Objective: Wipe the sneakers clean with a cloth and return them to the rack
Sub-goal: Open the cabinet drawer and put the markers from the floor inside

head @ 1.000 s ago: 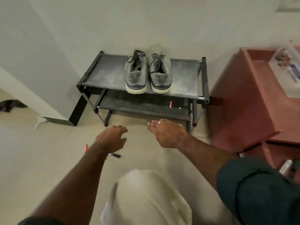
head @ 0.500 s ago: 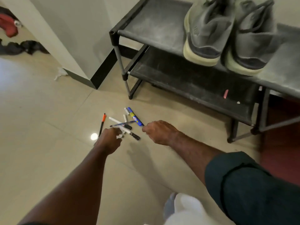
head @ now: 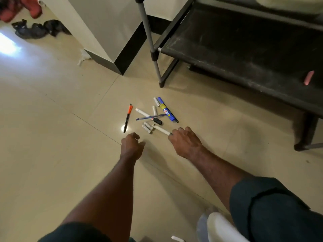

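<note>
a: what is seen in the middle of the frame?

b: a loose scatter of pens and markers [head: 153,116] is seen on a glossy beige tiled floor [head: 52,154]. a blue marker [head: 167,110] lies at the upper right of the scatter, and an orange-and-black pen [head: 128,117] lies apart at its left, its tip beside a bright light reflection.

a: how are the hands placed?

b: both forearms are stretched from the bottom of the frame toward the scatter. the right hand [head: 185,142], with a ring worn on one finger, is curled around the near end of a white marker [head: 161,130], which is pinched at its dark tip. the left hand [head: 131,143] is held just below the scatter with its fingers loosely curled; nothing is held in it.

a: where are the sneakers and the rack?

b: the rack [head: 244,46], made of dark shelves on grey poles, is seen in the upper right of the frame. only a pale sole edge of a sneaker [head: 286,4] is shown on its upper shelf at the top right corner. a small pink object [head: 308,79] lies on the lower shelf. whether a cloth is in view cannot be told.

a: anything else?

b: dark and red clothing [head: 26,18] is heaped in the upper left corner, beside a white wall corner with a black base [head: 111,41].
</note>
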A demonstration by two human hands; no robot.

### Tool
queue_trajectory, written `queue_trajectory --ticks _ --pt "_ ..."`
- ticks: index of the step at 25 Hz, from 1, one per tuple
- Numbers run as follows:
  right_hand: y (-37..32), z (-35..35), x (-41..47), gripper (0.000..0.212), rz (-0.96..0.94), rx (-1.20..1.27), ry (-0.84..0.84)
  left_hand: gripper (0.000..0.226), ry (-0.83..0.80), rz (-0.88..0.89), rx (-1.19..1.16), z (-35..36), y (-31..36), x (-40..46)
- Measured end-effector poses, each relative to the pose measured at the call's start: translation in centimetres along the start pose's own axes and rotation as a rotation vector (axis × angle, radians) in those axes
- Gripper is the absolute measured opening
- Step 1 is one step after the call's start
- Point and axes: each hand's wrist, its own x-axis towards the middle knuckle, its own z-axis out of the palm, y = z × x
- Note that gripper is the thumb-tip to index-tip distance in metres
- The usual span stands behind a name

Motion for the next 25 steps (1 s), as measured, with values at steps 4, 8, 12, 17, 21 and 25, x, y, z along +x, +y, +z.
queue_trajectory --ticks 4,8,12,17,21,25 --pt "1.8 1.2 -1.4 0.021 0.129 0.074 0.032 0.055 0.073 -0.116 -0.183 2.4 2.8 2.1" --pt "2.9 1.2 -1.7 0.019 0.255 0.312 0.043 0.056 0.181 -0.291 -0.33 4.2 4.1 3.8" --pt "3.0 1.0 -1.5 0.017 0.354 0.43 -0.03 0.052 0.184 -0.341 -0.427 4.7 5.7 4.2" --pt "3.1 0.3 -1.0 0.018 0.446 0.47 -0.113 0.041 0.238 -0.325 -0.336 5.2 7.2 5.1" --pt "3.9 0.0 -1.7 0.014 0.59 0.591 -0.184 0.028 0.191 -0.314 -0.372 5.8 7.1 4.6" --pt "4.9 0.2 -2.8 0.014 0.647 0.639 -0.189 0.041 0.142 -0.228 -0.243 7.2 7.9 3.2"
